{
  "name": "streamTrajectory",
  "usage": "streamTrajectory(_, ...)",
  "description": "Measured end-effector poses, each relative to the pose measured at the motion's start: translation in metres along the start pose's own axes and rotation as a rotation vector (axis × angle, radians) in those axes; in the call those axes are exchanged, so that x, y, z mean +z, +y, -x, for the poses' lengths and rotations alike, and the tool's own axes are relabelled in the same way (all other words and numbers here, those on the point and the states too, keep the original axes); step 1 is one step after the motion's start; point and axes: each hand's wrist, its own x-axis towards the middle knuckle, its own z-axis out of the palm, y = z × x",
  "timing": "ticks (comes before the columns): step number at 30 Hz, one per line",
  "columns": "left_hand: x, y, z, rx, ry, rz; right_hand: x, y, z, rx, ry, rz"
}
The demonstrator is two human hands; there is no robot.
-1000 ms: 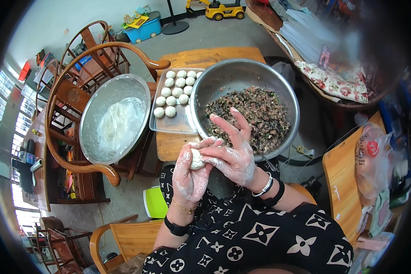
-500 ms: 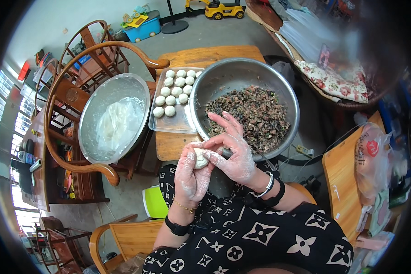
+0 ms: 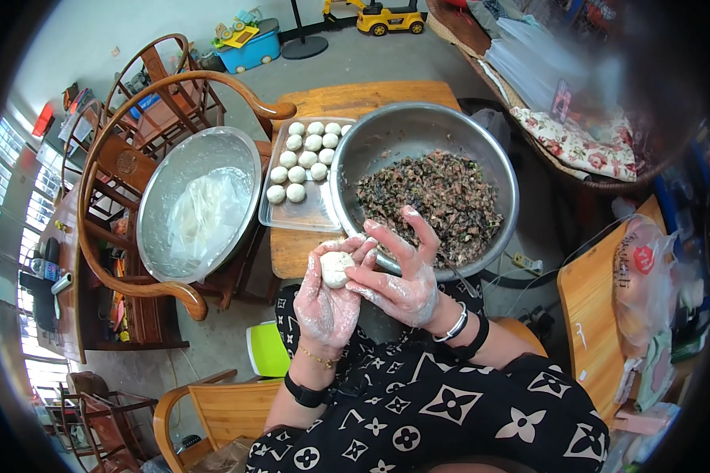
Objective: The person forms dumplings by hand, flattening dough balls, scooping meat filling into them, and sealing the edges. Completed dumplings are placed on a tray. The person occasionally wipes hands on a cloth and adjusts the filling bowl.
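A white dough ball (image 3: pixel 336 268) rests in my left hand (image 3: pixel 326 299), which is cupped around it. My right hand (image 3: pixel 398 276) presses on the ball from the right with thumb and fingers. Both hands are dusted with flour and hover over the near edge of a small wooden table (image 3: pixel 300 248). Just beyond them stands a large steel bowl (image 3: pixel 379 138) of dark chopped filling (image 3: pixel 434 201). To its left a clear tray (image 3: pixel 304 217) holds several finished white balls (image 3: pixel 300 169).
A second steel bowl (image 3: pixel 173 177) with white dough in plastic sits on a wooden armchair (image 3: pixel 106 165) at the left. A green stool (image 3: pixel 267 351) and another wooden chair (image 3: pixel 213 410) are below. A plastic bag (image 3: pixel 647 284) lies on a wooden surface at the right.
My right hand's fingers have shifted around the dough ball, pinching and turning it in my left palm. Both hands stay in the same place.
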Motion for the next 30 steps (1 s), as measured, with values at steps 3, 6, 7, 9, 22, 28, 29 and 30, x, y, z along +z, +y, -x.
streamTrajectory(3, 0.001, 0.0, 0.0, 0.005, 0.02, 0.0, -0.001, -0.002, -0.001, -0.014, 0.0, -0.035)
streamTrajectory(6, 0.003, 0.0, 0.0, 0.021, 0.0, -0.033, 0.0, -0.002, -0.001, -0.004, -0.007, 0.008)
streamTrajectory(7, 0.003, 0.0, 0.0, 0.019, -0.009, -0.038, -0.001, -0.002, -0.002, 0.013, -0.017, 0.004)
streamTrajectory(9, 0.003, 0.0, 0.0, 0.015, -0.025, -0.048, -0.003, -0.003, -0.004, 0.049, -0.036, -0.003)
streamTrajectory(22, 0.004, -0.001, 0.002, 0.044, 0.0, -0.177, -0.005, -0.009, -0.004, 0.047, -0.056, -0.057)
streamTrajectory(28, 0.005, 0.001, 0.002, 0.031, -0.042, -0.154, -0.004, -0.004, -0.006, 0.077, -0.069, -0.066)
streamTrajectory(29, 0.005, 0.001, 0.003, 0.032, -0.038, -0.148, -0.004, -0.002, -0.008, 0.096, -0.079, -0.131)
streamTrajectory(30, 0.005, 0.001, 0.003, 0.032, -0.035, -0.141, -0.005, 0.0, -0.01, 0.116, -0.088, -0.195)
